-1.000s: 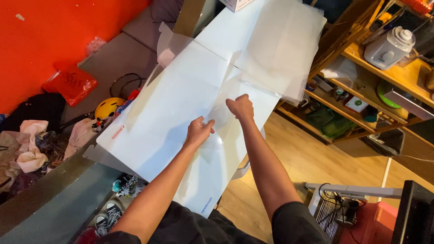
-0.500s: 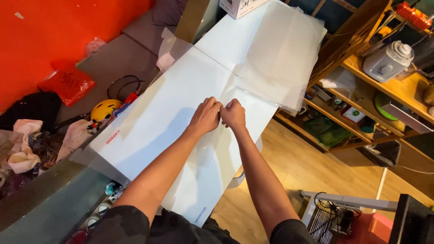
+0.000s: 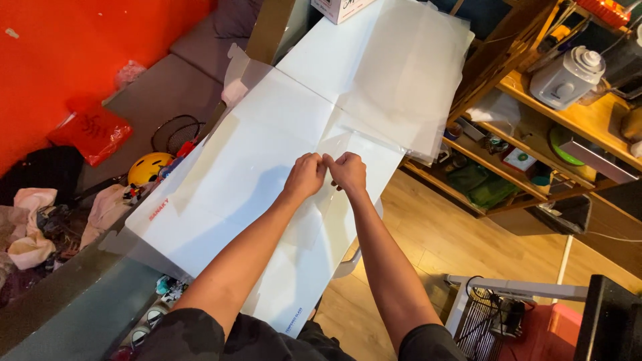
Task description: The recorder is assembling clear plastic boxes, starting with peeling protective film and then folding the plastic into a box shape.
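Both hands meet at the middle of the frame: the left hand [image 3: 304, 177] and the right hand [image 3: 348, 172] are side by side, knuckles almost touching, and the fingers of each are curled closed on the edge of a thin clear plastic sheet [image 3: 328, 200]. This sheet lies on a large white flattened cardboard box [image 3: 227, 180], which covers the table from the lower middle of the frame up to the top. Its exact border is hard to see because it is transparent. More translucent sheets [image 3: 408, 87] lie in a stack on the upper part of the white surface, well apart from the hands.

At the left of the frame a yellow helmet [image 3: 147, 167] sits among clothes, near a red plastic bag [image 3: 90, 134] against the orange wall [image 3: 60, 60]. At the upper right, a wooden shelf [image 3: 555, 107] carries a white kitchen appliance [image 3: 565, 77].
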